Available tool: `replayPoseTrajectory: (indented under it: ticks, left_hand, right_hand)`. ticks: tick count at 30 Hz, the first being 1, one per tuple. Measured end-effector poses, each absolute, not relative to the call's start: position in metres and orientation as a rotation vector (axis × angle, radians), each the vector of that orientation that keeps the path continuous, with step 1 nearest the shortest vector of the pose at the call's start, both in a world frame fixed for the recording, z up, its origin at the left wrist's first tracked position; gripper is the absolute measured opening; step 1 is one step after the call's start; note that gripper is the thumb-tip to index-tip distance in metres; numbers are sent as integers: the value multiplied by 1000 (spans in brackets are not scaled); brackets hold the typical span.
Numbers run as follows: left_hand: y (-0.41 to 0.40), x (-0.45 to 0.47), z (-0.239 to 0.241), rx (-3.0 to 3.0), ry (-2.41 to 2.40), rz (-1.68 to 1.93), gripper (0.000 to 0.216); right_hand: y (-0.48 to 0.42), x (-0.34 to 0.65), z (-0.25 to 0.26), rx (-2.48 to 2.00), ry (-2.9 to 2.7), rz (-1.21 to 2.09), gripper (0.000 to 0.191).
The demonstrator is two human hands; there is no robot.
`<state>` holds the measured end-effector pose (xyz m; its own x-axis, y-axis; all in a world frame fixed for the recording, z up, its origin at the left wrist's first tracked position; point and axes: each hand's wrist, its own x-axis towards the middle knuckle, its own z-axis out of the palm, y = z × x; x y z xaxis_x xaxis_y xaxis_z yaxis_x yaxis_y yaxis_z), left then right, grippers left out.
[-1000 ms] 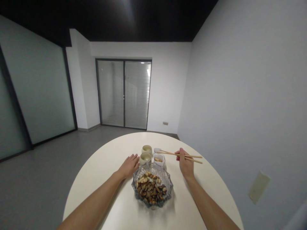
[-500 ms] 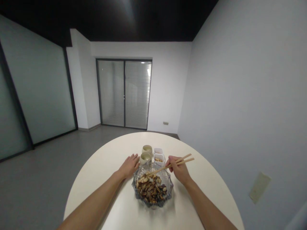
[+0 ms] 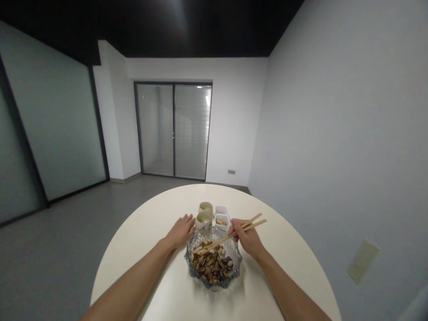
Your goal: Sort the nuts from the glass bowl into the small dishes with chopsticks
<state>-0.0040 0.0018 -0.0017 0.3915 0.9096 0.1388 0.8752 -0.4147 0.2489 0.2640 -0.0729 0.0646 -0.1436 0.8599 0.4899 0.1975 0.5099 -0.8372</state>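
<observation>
My right hand (image 3: 245,235) is closed around a pair of wooden chopsticks (image 3: 230,234). Their tips are down among the nuts at the left side of a scalloped glass bowl (image 3: 236,273). Dark striped seeds or nuts (image 3: 210,266) fill most of the bowl, with paler peanuts (image 3: 202,248) towards its far left. Whether the tips pinch a nut I cannot tell. My left hand (image 3: 181,230) lies flat on the table, fingers stretched out, just left of the bowl and the nearer cup. It holds nothing.
Two pale green cups (image 3: 203,219) stand one behind the other beyond the bowl. To their right are two small white containers (image 3: 222,221), the nearer with some nuts inside. Everything rests on a round white table (image 3: 140,236). A wall (image 3: 327,147) rises on the right.
My right hand has moved slightly left and the chopstick tips have gone lower and further left into the nuts. The left hand stays in place.
</observation>
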Motion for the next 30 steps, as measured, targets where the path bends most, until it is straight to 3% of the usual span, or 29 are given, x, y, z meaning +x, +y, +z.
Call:
replayPoseTrajectory:
  ticks: [10,30]
  left_hand:
    - [3,-5,-3,2530,1622,377,51]
    - [-2,-12,0,2509,1634,366,51]
  right_hand:
    - [-70,269,65,-907,-1620,696,62]
    - [-51,309,65,-1054,-1367,269,55]
